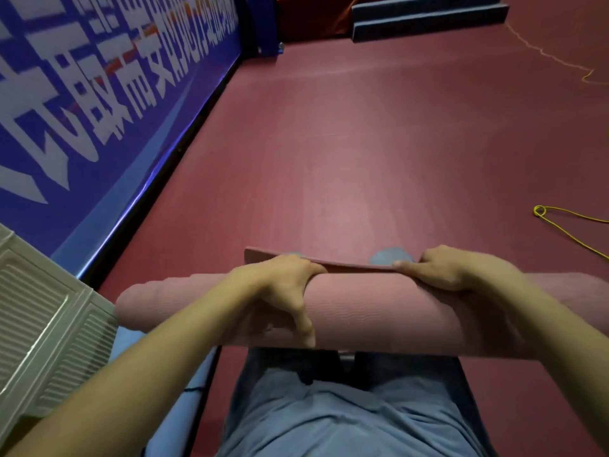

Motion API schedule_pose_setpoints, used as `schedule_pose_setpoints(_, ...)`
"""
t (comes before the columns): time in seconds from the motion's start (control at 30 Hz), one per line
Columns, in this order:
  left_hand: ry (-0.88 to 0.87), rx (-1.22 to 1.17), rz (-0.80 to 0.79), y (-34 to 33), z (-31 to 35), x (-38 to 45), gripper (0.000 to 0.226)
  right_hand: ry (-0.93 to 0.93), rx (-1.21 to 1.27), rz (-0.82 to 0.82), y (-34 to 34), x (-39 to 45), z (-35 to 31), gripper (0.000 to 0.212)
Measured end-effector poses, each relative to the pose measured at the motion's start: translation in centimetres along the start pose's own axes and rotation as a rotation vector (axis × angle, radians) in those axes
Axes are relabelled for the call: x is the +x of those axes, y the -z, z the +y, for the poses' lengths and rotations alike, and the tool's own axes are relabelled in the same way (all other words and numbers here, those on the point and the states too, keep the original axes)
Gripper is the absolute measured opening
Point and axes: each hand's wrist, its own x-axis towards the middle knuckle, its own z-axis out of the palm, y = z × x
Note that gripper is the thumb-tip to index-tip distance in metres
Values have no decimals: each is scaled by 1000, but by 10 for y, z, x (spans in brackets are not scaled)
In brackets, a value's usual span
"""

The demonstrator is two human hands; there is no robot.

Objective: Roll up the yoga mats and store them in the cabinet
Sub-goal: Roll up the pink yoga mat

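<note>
Pink yoga mat [379, 311]: rolled into a thick tube, lying crosswise in front of the person at about waist height, off the floor, carried in both hands. Its left end juts out past the left forearm toward a louvred cabinet; its right end runs behind the right forearm toward the edge of the view. Loose outer flap [349, 265]: the last edge of the mat, not yet flat against the roll, standing up slightly along the far side between the two hands. Left hand [280, 291]: clasped over the top of the roll, fingers curled down the far side onto the flap, thumb hooked down the near face. Right hand [448, 268]: clamped on the top of the roll, fingers bent over the flap edge, thumb pointing inward along it. Cabinet [43, 318]: pale grey-green, slatted panels, at the lower left, just beside the mat's left end; whether they touch I cannot tell. Blue mat [184, 390]: a light-blue sheet or roll under the left forearm, between the cabinet and the person's legs. Floor [379, 143]: dark red sports surface. Banner [99, 94]: blue with large white characters, running along the left wall. Yellow cord [566, 225]: looped on the floor at the right, well apart from the mat. Steps [428, 18]: dark blue, at the far end.
</note>
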Motion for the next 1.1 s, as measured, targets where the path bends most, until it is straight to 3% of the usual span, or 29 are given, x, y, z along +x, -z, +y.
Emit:
schedule_pose_setpoints(0.07,-22,-72,-86,-5,-7,2,114,-8,-3,47,-12,-16,-2,68)
schedule_pose_setpoints(0.17,-47,-193,-6,-8,-19,5,111,82,2,569,-34,-44,-11,49)
schedule_pose_setpoints(0.23,-34,-357,104,-1,-29,8,92,257,10,752,-46,-53,-22,59)
schedule_pose_setpoints(0.3,4,-388,348,10,-38,15,63,277,-98,610,-55,-50,-37,102)
schedule_pose_setpoints(0.37,37,-219,691,8,-37,21,37,193,-231,451,-56,-33,-43,140)
schedule_pose_setpoints(0.43,-11,-160,1008,-16,-21,21,22,179,-248,441,-47,-12,-39,145)
schedule_pose_setpoints(0.47,-17,-239,1092,-38,-8,18,18,189,-241,452,-41,-3,-35,142)
schedule_pose_setpoints(0.53,87,-621,1051,-87,18,10,33,218,-238,450,-30,10,-30,134)
schedule_pose_setpoints(0.63,410,-1512,557,-123,31,4,74,263,-209,459,-20,16,-29,124)
schedule_pose_setpoints(0.67,438,-1723,418,-119,25,6,76,283,-197,468,-19,18,-28,122)
schedule_pose_setpoints(0.73,365,-1969,479,-104,13,16,62,321,-150,496,-13,23,-24,119)
schedule_pose_setpoints(0.87,-5,-1772,965,-50,8,35,62,345,75,693,13,40,-14,116)
schedule_pose_setpoints(1.0,-200,-1530,1044,37,-3,57,80,438,266,795,65,50,-31,122)
schedule_pose_setpoints(1.1,-131,-1251,1008,71,-13,69,101,614,458,814,94,40,-55,125)
